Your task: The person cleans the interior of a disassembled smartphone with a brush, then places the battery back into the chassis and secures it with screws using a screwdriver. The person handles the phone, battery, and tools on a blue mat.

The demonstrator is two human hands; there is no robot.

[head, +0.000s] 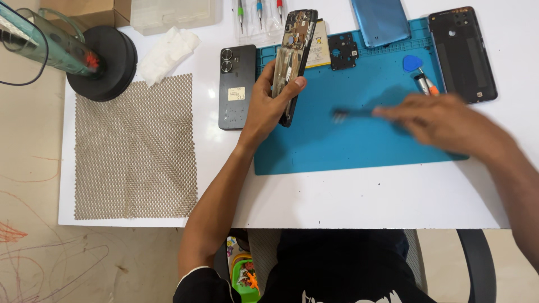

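Head view looked down on a white table (348, 196) with a blue work mat (348, 140) at its far right. Left hand (269, 106) grasped an opened phone frame (295, 62), back off and inner boards showing, tilted upright over the mat's left edge, fingers wrapped round its long sides. Right hand (443, 123) was motion-blurred over the mat; it appeared to pinch a thin dark tool (351, 114) pointing left, but the exact grip could not be told. Risk, as judged: the frame was held by one hand only and well off the mat, so a slip could drop it on the table; a fast tool tip near bare boards could scratch or lift a part. Just left of the frame lay a dark phone (236, 87), back up, with a small pale rectangular label at its middle. Behind the frame lay a flat pale battery (320, 47) with a yellow-marked label. On the far mat: a small black cover plate (343, 51), a blue back cover (382, 21), a black back cover (462, 53), a blue pick (412, 63), a small screwdriver (425, 84). Metal mesh (135, 148) lay near left, a crumpled white tissue (167, 53) beyond it.
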